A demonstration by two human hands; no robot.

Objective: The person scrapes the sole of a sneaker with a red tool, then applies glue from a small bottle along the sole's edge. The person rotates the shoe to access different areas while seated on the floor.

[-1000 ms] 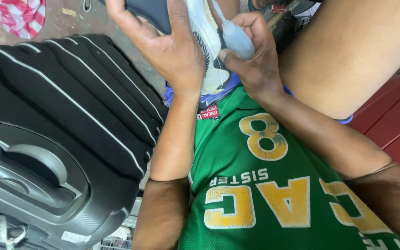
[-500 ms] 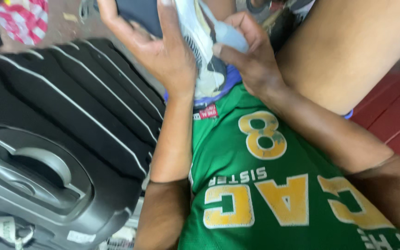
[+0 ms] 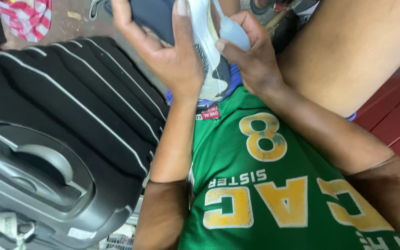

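A white shoe [image 3: 208, 51] stands on end between two hands above the lap, its long axis running near to far, the left hand [image 3: 174, 55] cupping its side, the right hand [image 3: 251, 60] pinching a pale-blue applicator [image 3: 230, 28] against it.

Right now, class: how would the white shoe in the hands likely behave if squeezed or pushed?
The shoe looks like a soft trainer, so it probably flexes rather than staying stiff. Held aloft between the left hand and right hand, it seems light. Unlikely to roll.
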